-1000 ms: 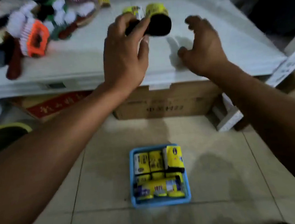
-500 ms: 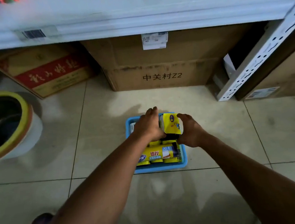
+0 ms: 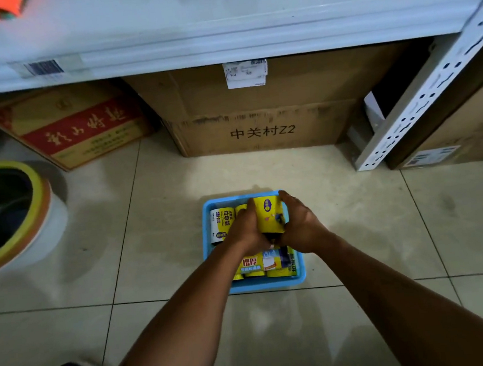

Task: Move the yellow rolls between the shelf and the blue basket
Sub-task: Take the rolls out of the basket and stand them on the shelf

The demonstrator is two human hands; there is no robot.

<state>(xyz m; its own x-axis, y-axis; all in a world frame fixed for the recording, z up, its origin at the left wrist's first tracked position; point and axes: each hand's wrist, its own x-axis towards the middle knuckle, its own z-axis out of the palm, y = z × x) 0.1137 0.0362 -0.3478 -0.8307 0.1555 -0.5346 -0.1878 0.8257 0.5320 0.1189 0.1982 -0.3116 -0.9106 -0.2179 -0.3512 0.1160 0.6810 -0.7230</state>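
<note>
Grip: left hand (image 3: 248,229) and right hand (image 3: 299,227), fingers curled round 1 yellow roll (image 3: 268,217), clasped from both sides, upright.
Location: roll at far right corner of blue basket (image 3: 266,284), touching other rolls (image 3: 266,264) packed inside.
Surroundings: basket on floor (image 3: 152,249), below shelf (image 3: 220,24), near cardboard box (image 3: 258,123).
Risk: glossy wrapper may slip on lift; roll may snag neighbours and tip them out; light basket may slide.

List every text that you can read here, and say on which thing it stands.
"中关村Z2": big cardboard box.
"垃圾袋": leftmost roll in the blue basket.
"增厚": front roll.
Unreadable: upright roll gripped by left hand and right hand, red carton's script, white sticker, shelf barcode label.
</note>
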